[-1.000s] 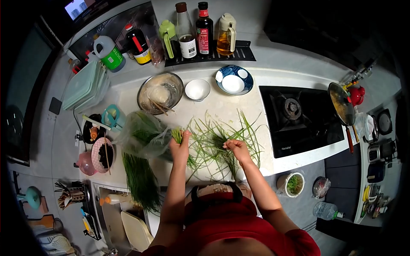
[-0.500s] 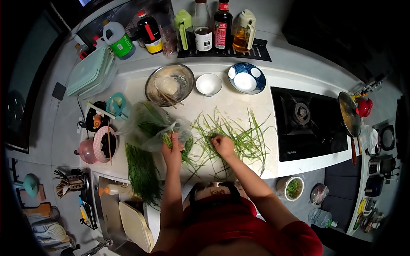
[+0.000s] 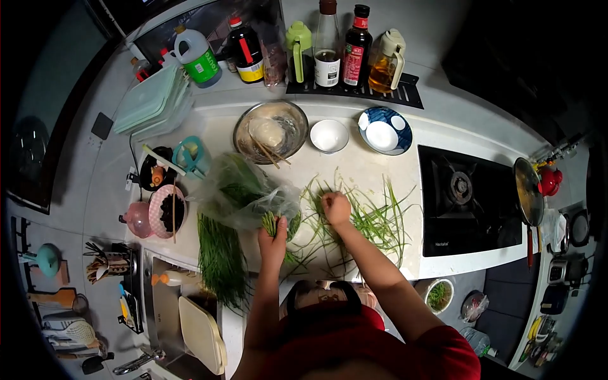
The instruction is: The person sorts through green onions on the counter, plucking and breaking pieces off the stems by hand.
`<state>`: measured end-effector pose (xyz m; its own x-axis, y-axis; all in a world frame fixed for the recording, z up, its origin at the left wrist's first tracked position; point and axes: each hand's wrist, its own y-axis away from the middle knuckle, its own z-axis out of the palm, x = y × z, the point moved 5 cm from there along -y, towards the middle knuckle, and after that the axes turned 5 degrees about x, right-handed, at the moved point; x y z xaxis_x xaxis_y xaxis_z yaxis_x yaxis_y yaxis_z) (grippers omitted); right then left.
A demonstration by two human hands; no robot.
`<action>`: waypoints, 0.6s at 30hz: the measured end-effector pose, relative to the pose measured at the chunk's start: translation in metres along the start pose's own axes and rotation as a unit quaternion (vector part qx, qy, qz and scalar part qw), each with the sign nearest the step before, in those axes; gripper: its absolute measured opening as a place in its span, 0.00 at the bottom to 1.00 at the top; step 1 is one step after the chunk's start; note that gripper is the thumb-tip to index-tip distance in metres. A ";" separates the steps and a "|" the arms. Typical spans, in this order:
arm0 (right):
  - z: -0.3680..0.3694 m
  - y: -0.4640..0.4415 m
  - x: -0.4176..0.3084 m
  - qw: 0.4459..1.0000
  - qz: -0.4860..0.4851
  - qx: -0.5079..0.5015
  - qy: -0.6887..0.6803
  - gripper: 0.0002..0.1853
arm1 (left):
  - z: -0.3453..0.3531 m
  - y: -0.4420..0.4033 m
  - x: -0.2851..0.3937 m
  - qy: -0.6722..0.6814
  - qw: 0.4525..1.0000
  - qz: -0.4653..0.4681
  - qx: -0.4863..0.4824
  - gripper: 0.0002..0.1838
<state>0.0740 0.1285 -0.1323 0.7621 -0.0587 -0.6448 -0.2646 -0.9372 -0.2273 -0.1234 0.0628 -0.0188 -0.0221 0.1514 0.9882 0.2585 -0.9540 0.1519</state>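
Note:
My left hand (image 3: 273, 243) is closed around a small bunch of green chives (image 3: 270, 223), their cut ends pointing up past the thumb. It sits at the front edge of a clear plastic bag (image 3: 223, 190) with more greens inside. Over the scattered loose chives (image 3: 375, 221) on the counter, my right hand (image 3: 336, 208) is closed with the fingers curled; whatever is in them is hidden. A long dark green bundle of chives (image 3: 219, 263) lies left of my left arm, its leafy ends over the counter's front edge.
Behind the chives stand a metal bowl (image 3: 241, 136) with dough and chopsticks, a white bowl (image 3: 329, 137) and a blue patterned bowl (image 3: 403, 140). A gas stove (image 3: 468, 218) is at right, a sink (image 3: 166, 316) at front left. Bottles (image 3: 356, 54) line the back.
The whole view has shifted, so things appear lower and further right. Relative to the counter, my right hand has moved back and slightly left; my left hand keeps its hold on the bunch.

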 end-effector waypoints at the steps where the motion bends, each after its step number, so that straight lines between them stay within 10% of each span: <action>1: -0.012 0.001 -0.004 0.997 -0.023 0.064 -0.044 0.04 | 0.003 0.000 -0.001 -0.002 1.000 0.001 -0.001 0.12; 4: -0.016 0.001 0.015 0.910 0.170 -0.025 -0.377 0.04 | 0.018 -0.005 -0.007 0.012 0.999 0.032 -0.029 0.11; 8: -0.053 0.010 0.025 0.823 0.267 -0.007 -0.500 0.04 | 0.038 -0.002 0.001 -0.008 0.999 -0.007 -0.046 0.11; 12: -0.067 0.024 0.066 0.889 0.253 0.019 -0.380 0.04 | 0.046 -0.006 -0.008 -0.007 0.998 -0.013 -0.065 0.11; 16: -0.099 0.034 0.053 0.989 0.063 0.123 0.044 0.11 | 0.046 -0.008 -0.010 -0.009 0.997 -0.004 -0.082 0.10; 18: -0.087 0.038 0.041 0.995 0.062 0.070 -0.022 0.09 | 0.044 -0.008 -0.011 -0.021 0.997 0.019 -0.076 0.10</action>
<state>0.1470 0.0609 -0.1037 0.6926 -0.1533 -0.7049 -0.4371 -0.8665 -0.2410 -0.0830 0.0801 -0.0316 0.0256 0.1224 0.9921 0.1098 -0.9868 0.1189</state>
